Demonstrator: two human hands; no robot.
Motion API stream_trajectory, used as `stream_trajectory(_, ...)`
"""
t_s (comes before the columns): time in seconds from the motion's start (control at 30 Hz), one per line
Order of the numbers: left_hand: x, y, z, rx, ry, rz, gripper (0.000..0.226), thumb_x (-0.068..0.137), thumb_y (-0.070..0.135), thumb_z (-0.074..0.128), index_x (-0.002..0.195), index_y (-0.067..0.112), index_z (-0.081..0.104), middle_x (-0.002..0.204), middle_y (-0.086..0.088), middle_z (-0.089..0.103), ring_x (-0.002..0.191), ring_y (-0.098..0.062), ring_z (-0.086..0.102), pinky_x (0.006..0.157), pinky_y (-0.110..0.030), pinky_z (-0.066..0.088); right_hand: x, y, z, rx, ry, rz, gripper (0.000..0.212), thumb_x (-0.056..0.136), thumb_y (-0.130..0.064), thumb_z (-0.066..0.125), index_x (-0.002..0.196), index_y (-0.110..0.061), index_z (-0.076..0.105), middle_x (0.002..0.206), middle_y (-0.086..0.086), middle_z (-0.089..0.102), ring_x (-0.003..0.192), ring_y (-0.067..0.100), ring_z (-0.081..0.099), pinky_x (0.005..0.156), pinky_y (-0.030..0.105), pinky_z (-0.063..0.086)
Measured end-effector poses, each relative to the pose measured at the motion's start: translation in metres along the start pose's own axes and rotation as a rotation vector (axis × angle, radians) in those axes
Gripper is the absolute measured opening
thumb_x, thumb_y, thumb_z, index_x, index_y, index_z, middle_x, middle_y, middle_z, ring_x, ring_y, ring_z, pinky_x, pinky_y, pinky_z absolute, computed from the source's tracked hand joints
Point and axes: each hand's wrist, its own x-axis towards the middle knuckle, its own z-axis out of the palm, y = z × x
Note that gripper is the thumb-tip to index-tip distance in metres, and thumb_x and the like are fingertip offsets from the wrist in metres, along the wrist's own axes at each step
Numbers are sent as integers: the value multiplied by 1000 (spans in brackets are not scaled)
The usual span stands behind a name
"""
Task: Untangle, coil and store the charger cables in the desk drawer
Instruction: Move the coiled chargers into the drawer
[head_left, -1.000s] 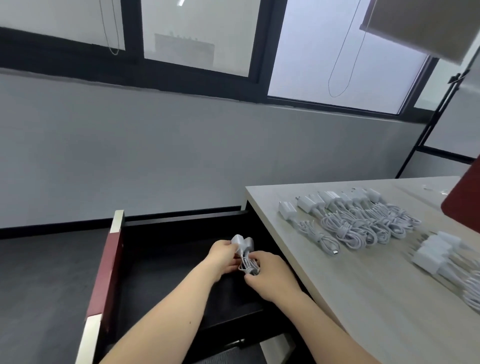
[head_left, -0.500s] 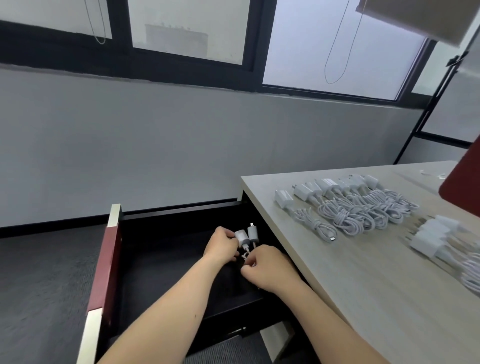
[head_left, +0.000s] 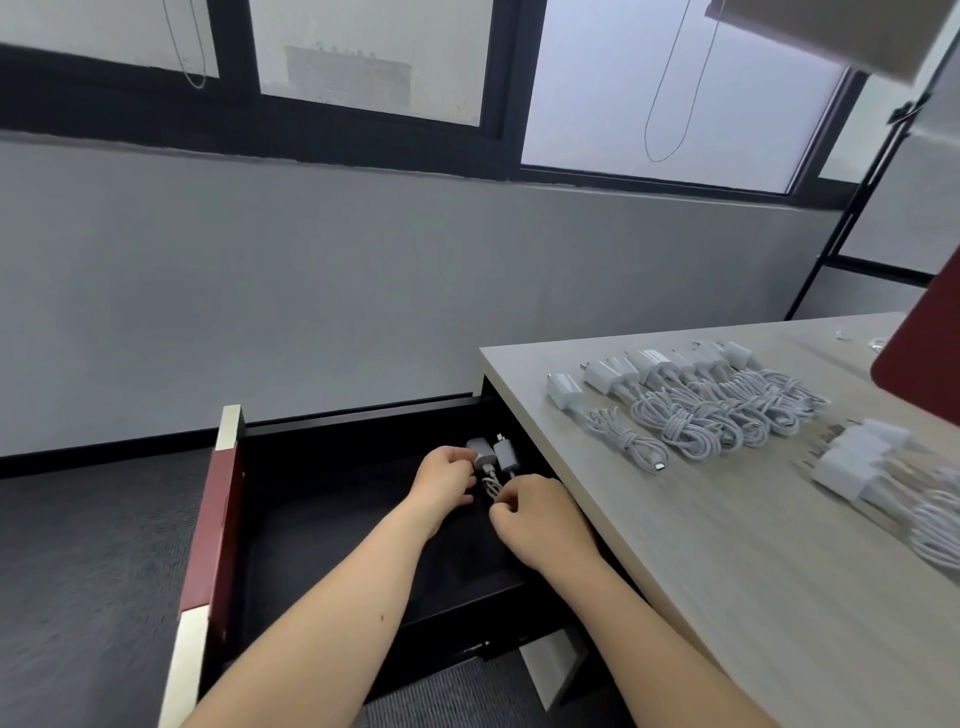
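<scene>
The step in hand seems to be storing: two white chargers (head_left: 493, 453) are held at the far end of the open drawer (head_left: 332, 519). The fingers of the left hand (head_left: 445, 480) curl round one plug; the right hand (head_left: 540, 522) pinches the coiled cable (head_left: 492, 488). Next, both should release gently so the cable stays coiled, then fetch another from the table (head_left: 727, 545).

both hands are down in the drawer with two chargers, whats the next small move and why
Probably lower the two chargers onto the drawer floor and let go. The left hand grips them at the plug end and the right hand pinches the coiled cable, both inside the drawer, and more coiled chargers wait on the desk.
</scene>
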Motion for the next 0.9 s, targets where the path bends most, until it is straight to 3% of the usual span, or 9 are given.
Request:
stream_trajectory(0.1, -12, 4, -1, -17, 77, 26, 28, 98, 5, 40, 117, 13, 58, 109, -1, 60, 107, -22, 60, 92, -40, 55, -7, -5, -7, 86, 5, -36, 20, 80, -19, 49, 76, -19, 69, 70, -4, 67, 66, 10, 61, 63, 31, 51)
stream_trajectory(0.23, -38, 17, 3, -198, 119, 40, 22, 101, 5, 41, 112, 12, 58, 113, -7, 62, 97, -19, 63, 74, -29, 56, -23, -6, -16, 162, -43, -120, 28, 87, -14, 49, 94, -24, 75, 84, -8, 71, 78, 5, 62, 73, 22, 50)
stream_trajectory(0.37, -68, 40, 7, -277, 102, 97, 25, 100, 0, 39, 115, 7, 58, 108, -11, 63, 88, -21, 64, 65, -28, 58, -40, -16, -37, 409, 40, -150, 39, 85, -5, 44, 88, -30, 73, 90, -11, 73, 88, 1, 66, 84, 24, 53)
stream_trajectory(0.5, -96, 63, 27, -279, 61, 137, 25, 98, -2, 38, 110, 6, 58, 109, -15, 64, 87, -25, 66, 72, -35, 60, -58, -18, -81, 568, 191, -140, 42, 84, 4, 44, 81, -26, 72, 82, -8, 74, 81, 4, 69, 78, 33, 57)
stream_trajectory(0.6, -118, 76, 55, -283, -20, 151, 24, 99, -2, 36, 111, 3, 56, 103, -15, 63, 80, -24, 66, 74, -35, 59, -72, 16, -111, 511, 356, -73, 34, 83, -6, 47, 80, -31, 69, 81, -15, 73, 84, 5, 67, 79, 33, 54)
stream_trajectory(0.77, -149, 78, 127, -252, -223, 104, 21, 99, -3, 37, 111, 4, 53, 95, -11, 62, 71, -22, 63, 59, -28, 56, -109, 91, -154, 235, 586, 93, 27, 86, -10, 55, 89, -33, 69, 92, -14, 69, 94, 9, 59, 76, 31, 47)
stream_trajectory(0.9, -168, 73, 190, -209, -355, 67, 19, 98, -1, 42, 112, 6, 53, 94, -9, 61, 72, -21, 62, 59, -28, 54, -134, 140, -184, -41, 704, 132, 28, 80, -9, 63, 101, -25, 73, 104, -5, 70, 109, 20, 57, 91, 36, 44)
